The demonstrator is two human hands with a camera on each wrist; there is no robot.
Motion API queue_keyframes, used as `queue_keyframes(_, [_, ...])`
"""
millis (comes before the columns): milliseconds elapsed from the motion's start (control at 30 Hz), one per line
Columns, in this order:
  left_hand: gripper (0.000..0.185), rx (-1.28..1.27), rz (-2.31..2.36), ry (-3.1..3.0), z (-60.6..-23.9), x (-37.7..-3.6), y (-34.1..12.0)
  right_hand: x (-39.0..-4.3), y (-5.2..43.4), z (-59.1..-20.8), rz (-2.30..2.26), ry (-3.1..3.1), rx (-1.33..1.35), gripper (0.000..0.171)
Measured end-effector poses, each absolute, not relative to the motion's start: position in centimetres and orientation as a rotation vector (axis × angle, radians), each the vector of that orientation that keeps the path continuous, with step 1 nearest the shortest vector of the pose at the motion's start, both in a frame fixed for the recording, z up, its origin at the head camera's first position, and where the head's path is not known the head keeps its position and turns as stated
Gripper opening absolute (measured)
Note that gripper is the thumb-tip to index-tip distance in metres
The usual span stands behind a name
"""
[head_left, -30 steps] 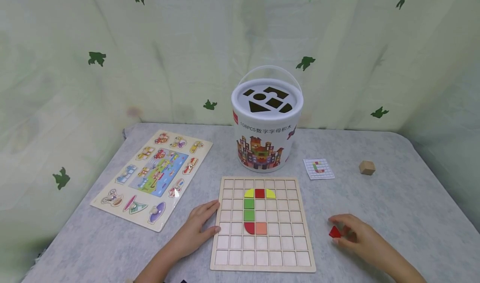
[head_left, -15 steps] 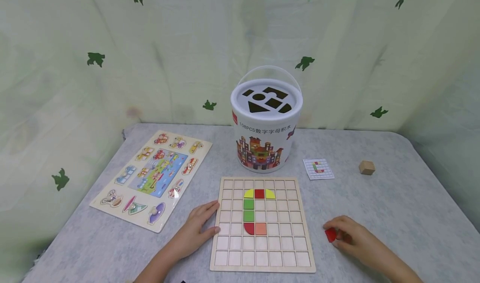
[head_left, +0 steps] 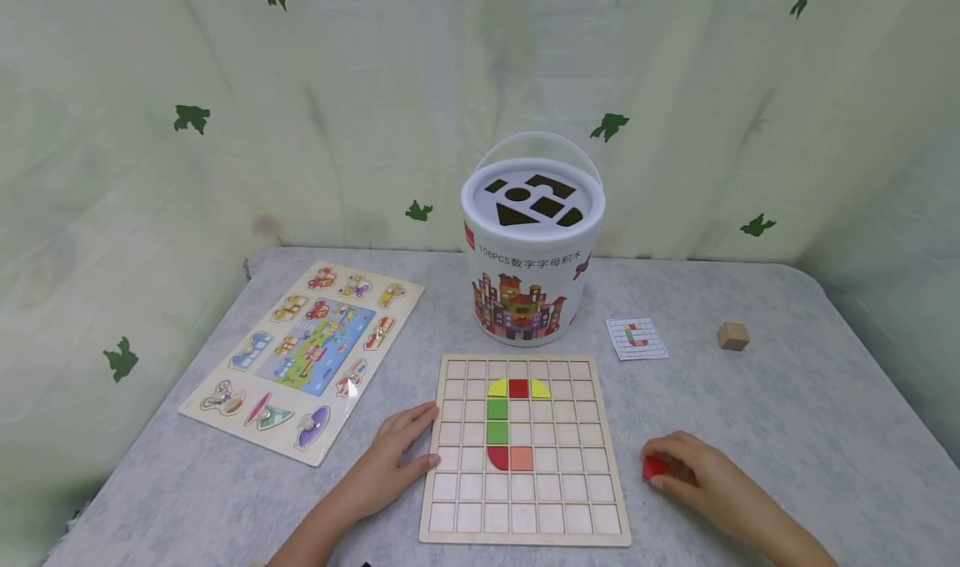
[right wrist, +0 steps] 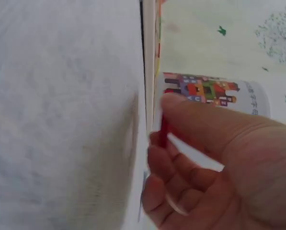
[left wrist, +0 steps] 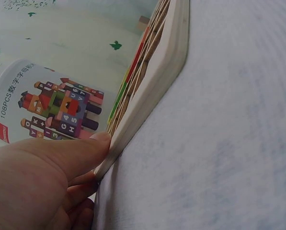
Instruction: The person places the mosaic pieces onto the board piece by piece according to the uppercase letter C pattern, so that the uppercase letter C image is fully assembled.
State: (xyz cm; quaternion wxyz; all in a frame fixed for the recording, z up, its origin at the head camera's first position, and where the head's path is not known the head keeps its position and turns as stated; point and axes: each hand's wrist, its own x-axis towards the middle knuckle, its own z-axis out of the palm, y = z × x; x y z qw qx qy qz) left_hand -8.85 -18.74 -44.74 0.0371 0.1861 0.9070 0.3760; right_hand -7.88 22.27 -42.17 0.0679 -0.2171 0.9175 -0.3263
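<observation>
A square wooden grid board (head_left: 552, 517) lies in front of me. On it yellow, red, green and salmon tiles (head_left: 498, 408) form an open, C-like outline. My left hand (head_left: 399, 459) rests against the board's left edge, fingers relaxed; the left wrist view has the thumb (left wrist: 92, 148) touching the board's rim (left wrist: 164, 72). To the right of the board, my right hand (head_left: 697, 474) pinches a small red tile (head_left: 653, 468) between thumb and fingers. That tile appears nearly edge-on in the right wrist view, mostly covered by the fingers, so its full outline is hidden.
A white lidded bucket (head_left: 528, 242) with shape cut-outs stands behind the board. Right of it lie a small pattern card (head_left: 652, 348) and a wooden cube (head_left: 733, 336). A vehicle peg puzzle (head_left: 300, 358) lies at the left. A pale curtain backs the table.
My right hand has moved slightly left toward the board, and the red tile has turned in its fingers. The left hand and the tiles on the board have stayed put.
</observation>
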Motion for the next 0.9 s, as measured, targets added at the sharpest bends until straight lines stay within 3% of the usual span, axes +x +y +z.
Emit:
queue_keyframes(333, [0.063,0.551,1.144,2.782,-44.7,-8.8,-18.7,-7.7,18.3,-40.3,-1.130,2.771,-1.027,0.026])
queue_keyframes(900, [0.063,0.533,1.148,2.776,-44.6,-8.9,-18.7,-9.6,13.2,-42.3,-1.063,2.622,-0.989,0.022])
